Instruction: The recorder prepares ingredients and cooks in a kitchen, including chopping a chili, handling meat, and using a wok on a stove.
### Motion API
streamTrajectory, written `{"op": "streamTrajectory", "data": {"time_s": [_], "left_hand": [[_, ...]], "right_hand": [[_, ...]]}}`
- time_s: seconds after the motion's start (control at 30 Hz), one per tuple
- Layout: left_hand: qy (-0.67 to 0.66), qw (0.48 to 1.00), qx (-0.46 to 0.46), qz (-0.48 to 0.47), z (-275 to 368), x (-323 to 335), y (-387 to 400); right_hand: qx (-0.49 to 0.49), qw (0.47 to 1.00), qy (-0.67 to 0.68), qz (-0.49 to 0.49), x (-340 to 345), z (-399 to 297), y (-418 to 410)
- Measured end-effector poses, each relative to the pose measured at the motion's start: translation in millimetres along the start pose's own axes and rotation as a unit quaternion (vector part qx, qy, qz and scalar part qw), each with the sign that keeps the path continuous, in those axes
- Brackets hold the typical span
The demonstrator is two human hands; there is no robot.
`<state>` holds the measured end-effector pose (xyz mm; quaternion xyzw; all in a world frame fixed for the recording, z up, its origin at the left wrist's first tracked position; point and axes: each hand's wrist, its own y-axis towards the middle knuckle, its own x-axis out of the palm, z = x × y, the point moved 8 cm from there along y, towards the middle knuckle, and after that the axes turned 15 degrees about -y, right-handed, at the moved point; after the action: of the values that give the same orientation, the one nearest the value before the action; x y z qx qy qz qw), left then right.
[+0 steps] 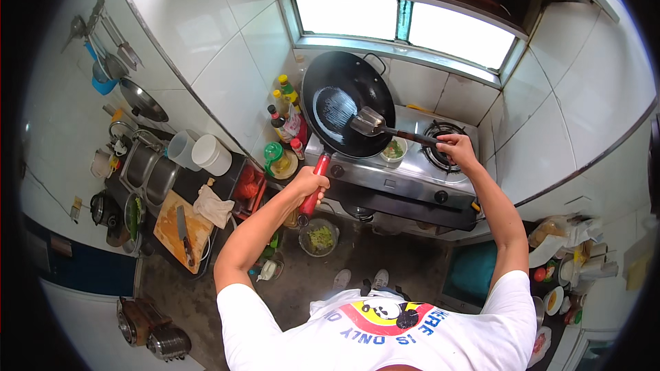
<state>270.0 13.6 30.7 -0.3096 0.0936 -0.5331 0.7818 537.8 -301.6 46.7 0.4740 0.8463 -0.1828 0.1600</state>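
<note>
My left hand (311,186) grips the red handle (322,165) of a black wok (356,77). The wok is tilted over the left side of a stainless steel gas stove (392,184), its inside facing me with a wet, oily sheen. In my right hand (458,150) is the dark handle of a metal wok spatula (370,122). Its blade lies against or just over the wok's inner surface; I cannot tell which. A small white bowl (394,149) of chopped green and red food stands on the stove beside the wok's lower rim.
Sauce bottles (282,122) and a green-lidded oil jug (278,158) crowd the wok's left. The right burner (443,134) bears no pan. On the left counter, a kitchen knife (184,234) lies on a wooden cutting board (170,211). A bowl of greens (318,238) sits low, below the stove.
</note>
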Motion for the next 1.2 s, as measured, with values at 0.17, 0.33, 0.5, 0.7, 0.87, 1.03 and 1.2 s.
{"op": "streamTrajectory", "data": {"time_s": [0.17, 0.33, 0.5, 0.7, 0.87, 1.03, 1.2], "left_hand": [[0.001, 0.999, -0.03, -0.016, -4, 5, 1], [-0.005, 0.999, -0.047, -0.02, -10, 5, 0], [-0.022, 0.998, -0.061, -0.022, -17, 2, 1], [-0.037, 0.997, -0.058, -0.019, -23, -8, 2], [-0.051, 0.997, -0.054, -0.007, -24, -13, -1], [-0.055, 0.997, -0.045, -0.003, -24, -19, -2], [-0.043, 0.998, -0.037, 0.009, -26, -28, -2]], "right_hand": [[0.011, 0.998, -0.032, 0.046, -12, -8, -17], [0.022, 0.996, -0.032, 0.081, -19, -10, -35], [0.026, 0.996, -0.01, 0.09, -20, -6, -48], [0.031, 0.995, 0.004, 0.097, -19, -5, -62], [0.04, 0.995, 0.006, 0.096, -20, 3, -67], [0.031, 0.994, -0.003, 0.105, -22, 10, -69], [0.037, 0.993, -0.008, 0.111, -25, 15, -71]]}}
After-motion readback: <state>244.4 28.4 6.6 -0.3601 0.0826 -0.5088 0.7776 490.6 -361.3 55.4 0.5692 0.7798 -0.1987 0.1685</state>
